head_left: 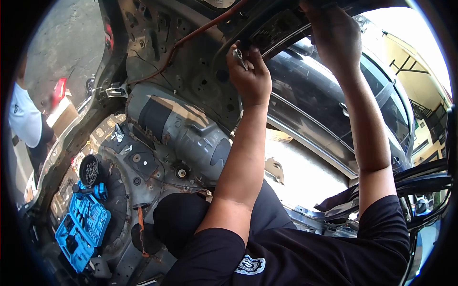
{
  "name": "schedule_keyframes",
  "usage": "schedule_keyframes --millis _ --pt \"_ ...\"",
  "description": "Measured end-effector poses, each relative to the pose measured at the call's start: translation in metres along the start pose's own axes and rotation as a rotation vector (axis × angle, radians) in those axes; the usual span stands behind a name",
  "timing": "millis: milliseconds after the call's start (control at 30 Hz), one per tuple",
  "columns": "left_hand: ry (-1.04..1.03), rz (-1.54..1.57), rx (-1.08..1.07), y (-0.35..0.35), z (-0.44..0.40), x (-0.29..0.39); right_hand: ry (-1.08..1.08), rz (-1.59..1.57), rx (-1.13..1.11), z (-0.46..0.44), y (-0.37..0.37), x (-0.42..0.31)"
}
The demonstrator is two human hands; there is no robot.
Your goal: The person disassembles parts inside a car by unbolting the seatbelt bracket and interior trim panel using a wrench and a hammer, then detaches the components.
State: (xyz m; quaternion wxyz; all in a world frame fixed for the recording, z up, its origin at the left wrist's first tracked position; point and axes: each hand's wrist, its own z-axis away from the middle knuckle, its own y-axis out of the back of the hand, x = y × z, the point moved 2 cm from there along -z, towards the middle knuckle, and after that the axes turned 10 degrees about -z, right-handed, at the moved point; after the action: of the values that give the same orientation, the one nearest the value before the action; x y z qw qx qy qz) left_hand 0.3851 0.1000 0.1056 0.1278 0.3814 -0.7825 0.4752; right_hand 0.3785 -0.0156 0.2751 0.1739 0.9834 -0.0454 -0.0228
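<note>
My left hand (250, 76) is raised near the dark upper frame of the car body. Its fingers are closed around a silver metal tool (239, 55) with a rounded, hollow-looking end; the rest of that tool is hidden in the hand. Higher and to the right, my right hand (334, 38) reaches up against the dark frame edge (293, 34). Its fingers disappear into shadow at the top of the view, so what they touch or hold does not show.
On the rusty car floor lie an open blue tool case (83, 229), a blue-and-black tool (93, 190) and a black bowl of small metal parts (90, 170). A grey wheel arch (191, 136) bulges in the middle. Outside stand a dark car (315, 95) and a person in white (26, 114).
</note>
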Motion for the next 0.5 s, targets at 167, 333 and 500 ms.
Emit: schedule_keyframes --millis 167,333,500 --pt "0.141 -0.286 -0.101 0.011 -0.007 0.001 -0.157 -0.095 -0.016 0.001 -0.004 -0.006" --pt "-0.033 -0.125 0.028 0.000 0.009 -0.006 -0.087 -0.068 -0.009 0.001 -0.004 0.004" --pt "-0.184 -0.305 -0.041 0.008 0.004 -0.015 -0.055 -0.058 -0.025 0.000 -0.004 -0.002"
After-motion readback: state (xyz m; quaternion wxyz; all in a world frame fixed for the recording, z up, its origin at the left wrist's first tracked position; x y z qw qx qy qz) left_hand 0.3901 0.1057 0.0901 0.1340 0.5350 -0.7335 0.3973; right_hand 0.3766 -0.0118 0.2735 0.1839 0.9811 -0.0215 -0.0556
